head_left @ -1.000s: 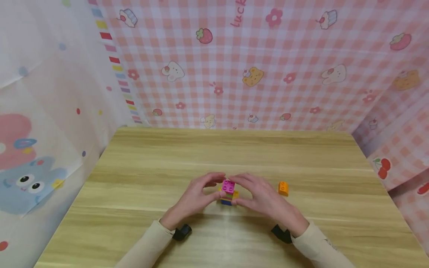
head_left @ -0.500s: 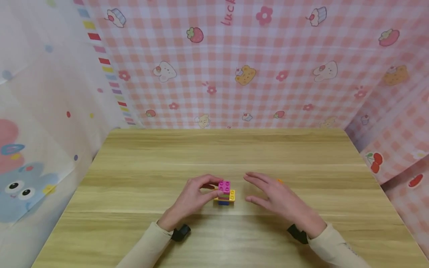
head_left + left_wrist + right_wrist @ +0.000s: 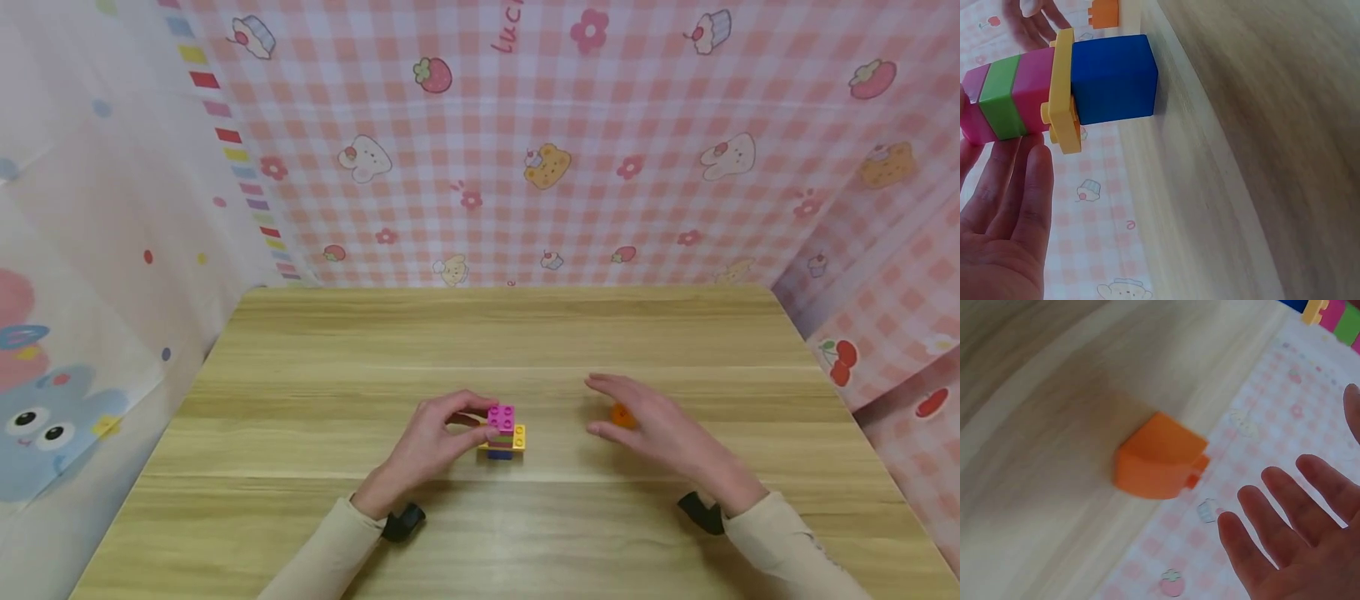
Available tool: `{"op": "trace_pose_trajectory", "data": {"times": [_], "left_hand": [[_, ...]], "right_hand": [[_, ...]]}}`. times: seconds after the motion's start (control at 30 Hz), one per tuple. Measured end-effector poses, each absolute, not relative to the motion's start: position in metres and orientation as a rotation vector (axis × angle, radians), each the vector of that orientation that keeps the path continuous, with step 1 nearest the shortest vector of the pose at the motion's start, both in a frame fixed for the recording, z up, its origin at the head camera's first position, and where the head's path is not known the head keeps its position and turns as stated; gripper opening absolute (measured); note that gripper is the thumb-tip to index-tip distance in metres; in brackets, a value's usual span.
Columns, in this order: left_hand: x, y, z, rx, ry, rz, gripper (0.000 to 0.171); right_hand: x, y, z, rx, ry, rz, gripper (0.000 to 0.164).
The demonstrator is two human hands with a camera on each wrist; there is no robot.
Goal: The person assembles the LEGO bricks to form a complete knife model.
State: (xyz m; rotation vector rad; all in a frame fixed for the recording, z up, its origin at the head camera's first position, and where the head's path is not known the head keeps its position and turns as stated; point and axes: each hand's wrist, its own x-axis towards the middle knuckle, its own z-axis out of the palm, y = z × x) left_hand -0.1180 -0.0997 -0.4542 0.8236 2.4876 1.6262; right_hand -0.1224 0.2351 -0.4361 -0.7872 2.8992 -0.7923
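Note:
A stack of toy building bricks (image 3: pixel 1113 78) stands upright on the table: a blue brick at the bottom, a flat yellow plate over it, then pink, green and pink bricks. My left hand (image 3: pixel 423 446) pinches the upper bricks between thumb and fingers, from the left side. To the right, an orange brick (image 3: pixel 1157 459) with a curved side sits on the table. My right hand (image 3: pixel 660 429) is over and around it, fingers spread and apart from it in the right wrist view. In the head view, that hand partly hides the orange brick (image 3: pixel 622 415).
The wooden table (image 3: pixel 375 350) reaches back to a pink checked cloth (image 3: pixel 480 125) with cartoon prints. A white printed cloth (image 3: pixel 97 250) hangs on the left. Black wrist-worn devices (image 3: pixel 405 523) sit below both hands.
My right hand has let go of the stack's right side and moved right to the orange brick. The left hand keeps holding the stack. The head view has shifted slightly.

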Motion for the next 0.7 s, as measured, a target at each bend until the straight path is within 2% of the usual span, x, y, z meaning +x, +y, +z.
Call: {"op": "trace_pose_trajectory", "data": {"times": [0.47, 0.7], "left_hand": [[-0.116, -0.097, -0.454, 0.746, 2.477, 1.663, 0.029], [-0.114, -0.095, -0.454, 0.740, 2.509, 1.662, 0.026]], "right_hand": [[-0.134, 0.273, -0.446, -0.627, 2.697, -0.970, 0.072], [-0.139, 0.276, -0.451, -0.679, 2.721, -0.895, 0.054]]}}
